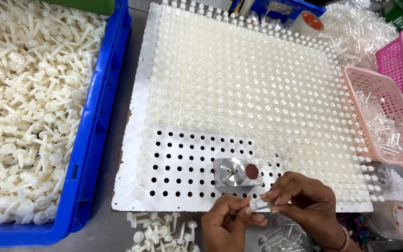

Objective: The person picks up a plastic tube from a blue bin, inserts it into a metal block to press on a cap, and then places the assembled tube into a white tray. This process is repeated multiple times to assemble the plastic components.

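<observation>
Both hands meet at the near edge of the bench. The left hand (227, 219) and the right hand (299, 200) pinch a small clear tube (259, 204) between their fingertips, so each grip is closed on that one piece, held in the air just in front of the board (131, 154). Whether a white plug already sits in the tube cannot be told.

Just beyond the fingers a small metal block (238, 171) with a round steel face and a dark red disc rests on the bare part of the board. Around it lie the open holes: a patch at the near left, several rows deep, with only a few pieces standing along its left edge. The rest of the white perforated board is packed with upright pieces (257, 79), row on row to the far edge. By that look most of the board is filled and only the near-left patch is left.

Loose white plugs (164, 233) lie on the bench near the left hand, and more clear tubes (281, 238) lie under the right wrist. A blue crate (94, 135) full of plugs stands to the left; a pink basket (383, 121) of clear tubes stands to the right.
</observation>
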